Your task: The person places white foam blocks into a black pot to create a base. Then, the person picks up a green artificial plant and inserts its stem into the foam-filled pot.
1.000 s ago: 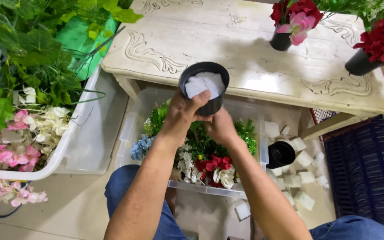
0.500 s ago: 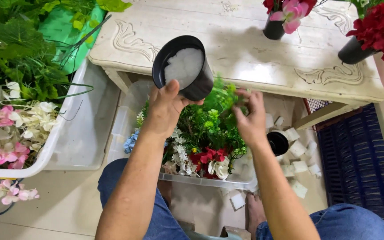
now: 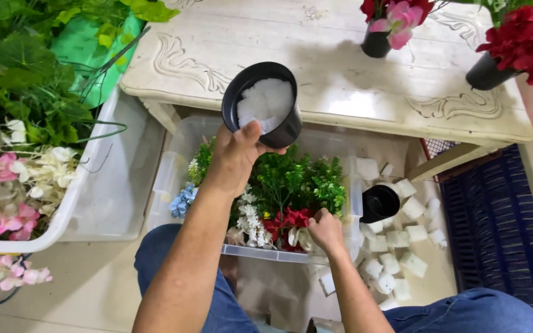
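Pot lifted over the flower bin

Left hand (image 3: 237, 154) is gripping a small black pot (image 3: 264, 103) by its rim, thumb hooked over the near edge, fingers wrapping the underside. Pot is tilting toward the camera, its mouth showing a white foam block (image 3: 266, 102) filling the inside. Pot is hanging above the far edge of the clear plastic bin (image 3: 166, 172), just in front of the white carved table (image 3: 334, 74).

Right hand (image 3: 325, 229) is reaching down into the same bin at its near right corner, fingers curling closed among red artificial flowers (image 3: 291, 221); what exactly they are pinching I cannot tell. Bin is holding green sprigs (image 3: 294, 179) in the middle, white blossoms (image 3: 251, 217) and a blue cluster (image 3: 184, 200) toward its left side.

Right of the bin, a second black pot (image 3: 380, 203) is lying on its side, touching the bin wall, with loose white foam cubes (image 3: 402, 246) scattering on the floor around it. Left of the bin, a larger clear tub (image 3: 103, 185) is holding leafy stems with pink and cream flowers (image 3: 13, 185).

Beyond the bin, on the table, two dark pots are standing upright: one with pink and red blooms (image 3: 377, 42), one with red flowers (image 3: 487, 73) at the right end. Blue-jeaned knees (image 3: 174, 265) are framing the bin's near side.
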